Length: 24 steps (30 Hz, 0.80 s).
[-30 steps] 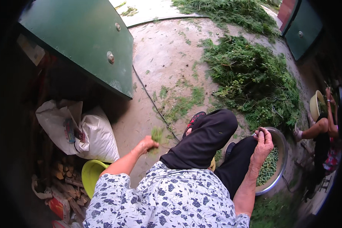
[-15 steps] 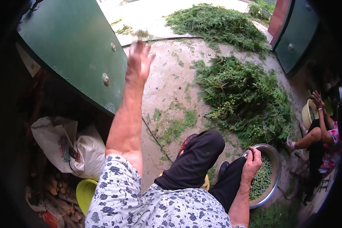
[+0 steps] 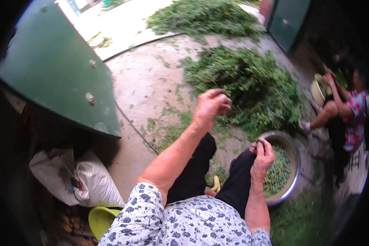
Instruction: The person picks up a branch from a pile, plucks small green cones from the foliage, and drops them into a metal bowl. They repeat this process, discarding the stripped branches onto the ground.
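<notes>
My left hand [image 3: 212,107] is raised in front of the near pile of cut green branches [image 3: 244,84], its fingers curled together. Whatever may be in those fingers is hidden or too small to name. Over my right knee, beside the rim of a metal basin [image 3: 297,174], my right hand [image 3: 262,160] is closed in a pinch. I cannot make out what it holds, if anything. Small round green berries or seed pods [image 3: 278,168] lie in the basin.
A green metal door [image 3: 57,69] stands at the left, above white sacks [image 3: 76,176] and a yellow-green basin [image 3: 100,221]. Another leafy heap [image 3: 205,18] lies beyond the threshold. At the right a person [image 3: 350,110] sits with a pale bowl [image 3: 317,92].
My left hand has come back from its outstretched reach at the far left, moving right and nearer, and its fingers have closed. My right hand stays by the metal basin. The view has shifted.
</notes>
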Each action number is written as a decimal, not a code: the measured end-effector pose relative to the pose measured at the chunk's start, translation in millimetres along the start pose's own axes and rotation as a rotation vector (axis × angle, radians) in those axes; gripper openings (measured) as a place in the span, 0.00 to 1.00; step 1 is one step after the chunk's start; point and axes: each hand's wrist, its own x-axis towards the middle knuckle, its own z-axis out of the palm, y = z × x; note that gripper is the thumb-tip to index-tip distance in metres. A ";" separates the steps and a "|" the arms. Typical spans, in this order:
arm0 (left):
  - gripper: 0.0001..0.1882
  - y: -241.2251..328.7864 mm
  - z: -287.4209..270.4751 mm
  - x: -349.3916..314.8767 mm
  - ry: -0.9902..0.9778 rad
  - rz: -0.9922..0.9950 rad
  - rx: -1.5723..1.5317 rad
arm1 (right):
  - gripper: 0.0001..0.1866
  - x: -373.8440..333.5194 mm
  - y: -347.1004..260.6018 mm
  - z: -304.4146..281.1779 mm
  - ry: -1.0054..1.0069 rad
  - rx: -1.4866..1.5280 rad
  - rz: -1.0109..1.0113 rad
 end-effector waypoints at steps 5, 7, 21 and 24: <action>0.07 -18.8 1.7 37.6 0.296 -0.108 -0.294 | 0.07 24.1 11.8 -9.8 0.025 0.393 0.219; 0.07 -27.3 8.5 49.1 0.330 -0.162 -0.320 | 0.07 38.5 18.6 -15.2 -0.036 0.315 0.326; 0.09 -85.2 79.3 11.0 -0.799 0.126 0.559 | 0.10 129.8 166.8 -10.1 -0.345 -0.082 0.743; 0.10 -69.5 72.2 20.8 -0.737 0.054 0.591 | 0.11 158.8 164.3 6.8 -0.346 -0.170 0.771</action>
